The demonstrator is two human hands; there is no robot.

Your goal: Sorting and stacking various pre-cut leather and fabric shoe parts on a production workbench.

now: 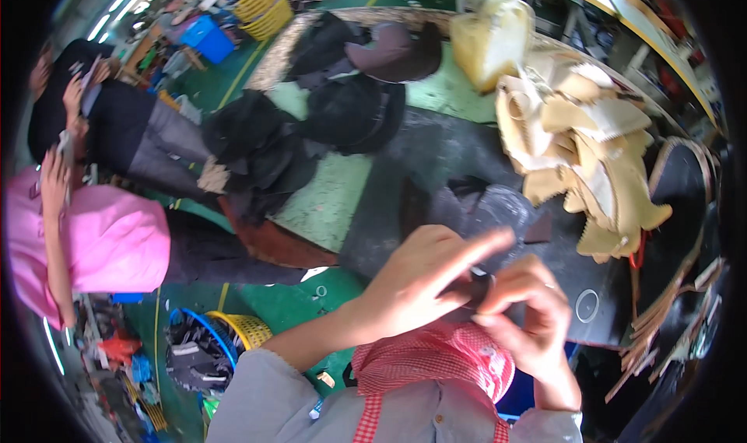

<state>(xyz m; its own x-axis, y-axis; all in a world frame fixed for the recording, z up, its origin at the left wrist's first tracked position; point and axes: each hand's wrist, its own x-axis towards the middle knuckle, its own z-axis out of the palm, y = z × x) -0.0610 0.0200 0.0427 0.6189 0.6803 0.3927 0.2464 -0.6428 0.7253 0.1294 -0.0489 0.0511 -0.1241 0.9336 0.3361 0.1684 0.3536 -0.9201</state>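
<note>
Close in front of my body, both hands meet at a small dark piece of material [470, 289], its kind hard to make out. My left hand [420, 276] has thumb and curled fingers on the piece, with the index finger stretched out to the right and blurred. Thumb and fingertips of my right hand [533, 307] are pinched at the piece's right edge. Just beyond the hands, on the black work mat [447, 143], lie thin dark cut pieces [494, 210], partly hidden by my left hand.
Black cut pieces [261, 143] lie in stacks at the table's left and far side. Cream, zigzag-edged pieces [580, 143] are heaped on the right, near a yellowed plastic container [492, 38]. Two people stand left, one in a pink shirt [117, 237]. A yellow basket [241, 330] stands on the floor.
</note>
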